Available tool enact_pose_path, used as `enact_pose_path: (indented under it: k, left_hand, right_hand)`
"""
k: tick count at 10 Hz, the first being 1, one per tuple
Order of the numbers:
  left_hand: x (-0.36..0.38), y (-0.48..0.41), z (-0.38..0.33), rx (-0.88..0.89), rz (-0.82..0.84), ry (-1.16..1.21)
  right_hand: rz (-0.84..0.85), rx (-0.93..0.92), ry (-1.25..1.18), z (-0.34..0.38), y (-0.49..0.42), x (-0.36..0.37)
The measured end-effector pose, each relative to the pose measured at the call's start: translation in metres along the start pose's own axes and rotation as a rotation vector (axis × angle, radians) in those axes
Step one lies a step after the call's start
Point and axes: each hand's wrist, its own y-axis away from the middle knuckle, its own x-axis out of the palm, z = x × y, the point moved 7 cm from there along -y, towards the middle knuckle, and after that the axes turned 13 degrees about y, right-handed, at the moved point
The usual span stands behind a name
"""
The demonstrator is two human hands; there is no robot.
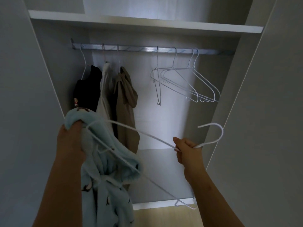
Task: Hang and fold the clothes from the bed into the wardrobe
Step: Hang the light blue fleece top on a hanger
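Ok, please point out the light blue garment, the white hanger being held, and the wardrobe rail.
light blue garment (106, 190): head view, on its fleece body.
white hanger (222, 132): head view, on its hook curve.
wardrobe rail (139, 48): head view, on its bare middle.

You have eight white wire hangers before you. On the one rail (139, 48) hang three loaded hangers (84, 60) and four empty hangers (157, 59), and there is one held hanger (221, 133). Count four garments: a black garment (91, 89), a white garment (105, 89), a khaki garment (126, 112) and a light blue fleece garment (105, 185). One shelf (147, 22) runs above.
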Motion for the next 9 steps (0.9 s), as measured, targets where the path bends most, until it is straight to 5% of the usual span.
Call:
enact_pose_path:
  k: [3, 4, 6, 8, 9]
  left_hand:
    - [0.02, 0.004, -0.023, 0.463, 0.266, -0.718]
    - [0.036, 0.021, -0.018, 0.448, 0.351, -0.651]
    - [0.067, 0.058, 0.004, 0.091, 0.607, -0.155]
    - [0.081, 0.089, 0.041, -0.168, 0.906, -0.34]
    - [0.081, 0.098, 0.036, -0.086, 1.148, -0.695]
  right_hand:
    - [-0.006, -0.042, 0.26, 0.008, 0.001, 0.011]
    - [0.016, -0.003, 0.279, 0.006, 0.006, 0.027]
    - [0.002, 0.168, 0.21, -0.004, 0.007, 0.046]
    - [-0.192, 0.193, -0.069, -0.001, 0.001, 0.029]
    - [-0.26, 0.128, -0.149, 0.011, -0.003, 0.018]
